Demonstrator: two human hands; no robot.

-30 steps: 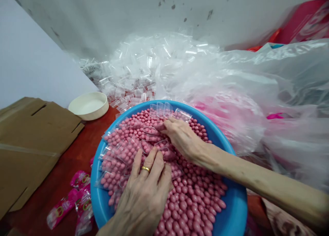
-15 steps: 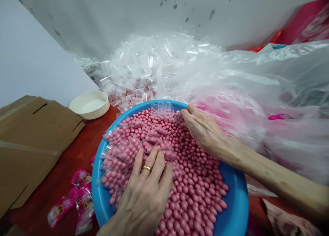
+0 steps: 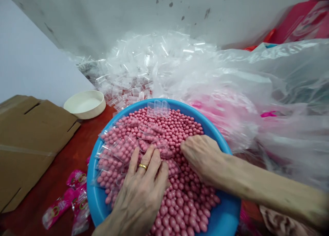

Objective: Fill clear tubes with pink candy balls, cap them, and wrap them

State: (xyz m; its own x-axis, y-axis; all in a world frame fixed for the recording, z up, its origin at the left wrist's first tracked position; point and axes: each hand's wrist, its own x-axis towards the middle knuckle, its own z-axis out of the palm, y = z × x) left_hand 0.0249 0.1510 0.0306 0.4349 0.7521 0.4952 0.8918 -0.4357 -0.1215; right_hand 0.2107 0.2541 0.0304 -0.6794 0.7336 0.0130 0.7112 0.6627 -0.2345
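A blue basin [image 3: 96, 201] holds a heap of round pink balls [image 3: 183, 208], like candy beads. Clear capsule-like plastic tubes filled with the same balls [image 3: 125, 148] lie along its left side. My left hand [image 3: 144, 184], with a gold ring, rests on the filled tubes, fingers stretched out and slightly apart. Right of the middle, my right hand [image 3: 202, 155] is closed and dug into the loose balls. Its fingertips are hidden, so what they hold cannot be made out. Several unfilled clear tubes [image 3: 158, 108] lie side by side on the balls near the far rim.
Behind the basin is a pile of clear plastic pieces [image 3: 144, 61]. Large plastic bags [image 3: 246, 81] lie at right. On the left are a white round dish [image 3: 86, 104], brown cardboard [image 3: 33, 136] and pink wrapped packets [image 3: 64, 201] on the red table surface [image 3: 60, 167].
My right hand has moved from the far rim, beside the unfilled tubes, down into the balls towards me. My left hand has stayed on the filled tubes. The view has shifted slightly.
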